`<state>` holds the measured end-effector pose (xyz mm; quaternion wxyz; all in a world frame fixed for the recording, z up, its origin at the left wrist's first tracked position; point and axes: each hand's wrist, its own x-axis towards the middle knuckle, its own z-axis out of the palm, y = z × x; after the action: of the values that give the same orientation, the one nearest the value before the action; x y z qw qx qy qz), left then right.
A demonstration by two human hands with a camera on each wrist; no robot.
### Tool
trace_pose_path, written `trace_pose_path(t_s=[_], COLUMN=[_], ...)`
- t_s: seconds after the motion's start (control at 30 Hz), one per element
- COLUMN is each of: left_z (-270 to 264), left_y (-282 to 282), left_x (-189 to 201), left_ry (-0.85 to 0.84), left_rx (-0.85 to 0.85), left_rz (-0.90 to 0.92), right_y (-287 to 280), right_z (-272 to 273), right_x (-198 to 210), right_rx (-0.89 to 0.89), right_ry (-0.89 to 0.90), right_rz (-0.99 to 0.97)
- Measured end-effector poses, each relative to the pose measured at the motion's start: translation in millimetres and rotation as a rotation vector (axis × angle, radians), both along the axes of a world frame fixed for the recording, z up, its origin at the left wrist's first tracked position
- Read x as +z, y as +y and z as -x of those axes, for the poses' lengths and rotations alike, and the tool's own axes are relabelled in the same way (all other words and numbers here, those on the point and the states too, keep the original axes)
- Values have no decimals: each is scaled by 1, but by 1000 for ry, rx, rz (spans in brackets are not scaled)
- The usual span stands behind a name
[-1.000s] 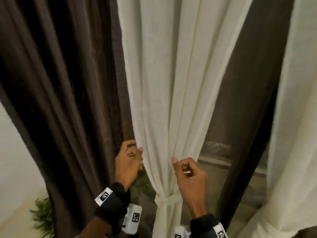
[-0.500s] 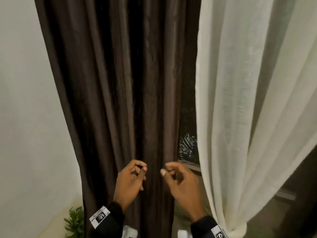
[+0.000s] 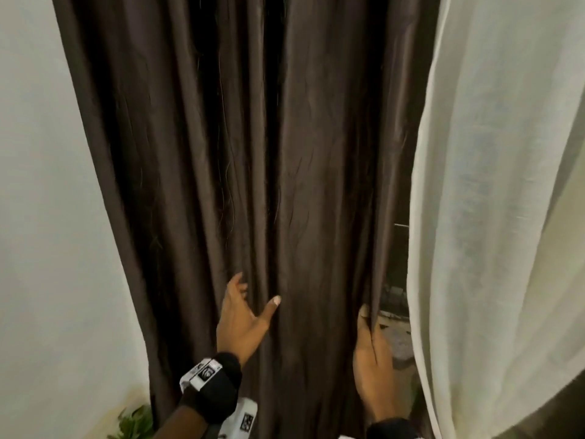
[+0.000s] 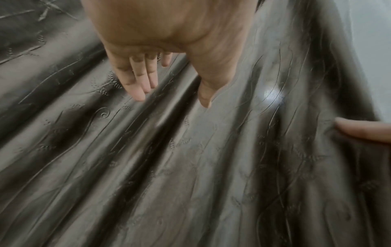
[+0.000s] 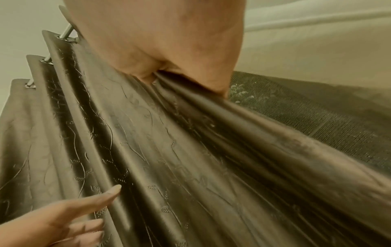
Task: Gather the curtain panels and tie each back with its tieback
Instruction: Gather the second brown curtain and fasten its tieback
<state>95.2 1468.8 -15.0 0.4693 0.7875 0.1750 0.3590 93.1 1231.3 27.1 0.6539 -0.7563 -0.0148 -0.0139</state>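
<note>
At the far left stands a plain pale wall [image 3: 47,217], with the green leaves of a small plant [image 3: 134,423] showing low down beside it. Just right of the wall hangs the dark brown glossy curtain panel [image 3: 300,153], falling loose in long folds with a faint vine pattern pressed into it; in the right wrist view its top hangs by metal eyelets on a silver curtain rod [image 5: 67,33]. The left hand [image 3: 240,321], with a black wrist strap [image 3: 215,388] below it, lies spread against the brown folds, fingers [image 4: 135,78] straight and thumb out to the right, holding nothing. Well apart from it, at the panel's right edge, the right hand [image 3: 373,372] pinches that edge between thumb and palm, the cloth bunching into tight pleats where it is held. Beyond a narrow dark gap, where a mesh window screen [image 5: 317,120] shows, hangs the cream-white sheer curtain [image 3: 506,217], drawn in toward the lower right
</note>
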Motion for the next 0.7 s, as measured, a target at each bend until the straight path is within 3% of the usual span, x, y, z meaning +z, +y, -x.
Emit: trace_pose_path(t_s=[0.13,0.3,0.4,0.53,0.6,0.7], left_z=[-30,-28,-8,-1,-2,-6], left_y=[18,28,11,3,16,43], left_x=[-5,-30,-39,-36,-34,-25], left_ry=[83,-55,-120,-94,-37,39], left_rx=[-6,8,-100,-472,-604,-625], left_rz=[-107,-140,-338,-43,2,70], right_y=[26,54,68,96,110,120], right_z=[-13,-34,-36,-41,-48,-60], right_x=[-9,-13,-31,-46,-50,-58], right_rx=[-14,-14,11,134,143,44], right_ry=[37,-92,-192,-217,-224,-185], right_rz=[-60,-127,-226,-141,-80,-51])
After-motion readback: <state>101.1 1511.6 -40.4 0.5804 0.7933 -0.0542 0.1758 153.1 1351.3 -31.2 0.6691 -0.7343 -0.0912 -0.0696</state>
